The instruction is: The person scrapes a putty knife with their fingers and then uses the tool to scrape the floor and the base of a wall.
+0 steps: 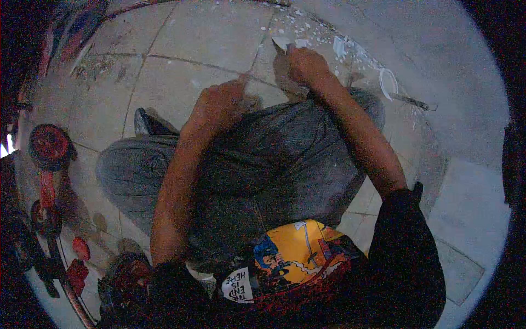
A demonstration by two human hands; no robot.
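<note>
My right hand [309, 67] is closed at the top middle, low over the tiled floor. From its fingers sticks a thin, dark, pointed blade [278, 47], perhaps of a scraper or knife; its handle is hidden in the grip. White flakes [298, 42] lie on the tiles just beyond these fingers. My left hand [222, 100] hovers above my crossed legs, fingers curled in and the thumb side toward the right hand. Whatever it may hold is too dark to make out.
A white ring-shaped thing [389, 83] and a thin stick [413, 102] lie by the wall at right. More white chips trail along the wall base. Red-and-black wheels [50, 145] stand at left. A dark shoe [149, 124] shows beside my knee.
</note>
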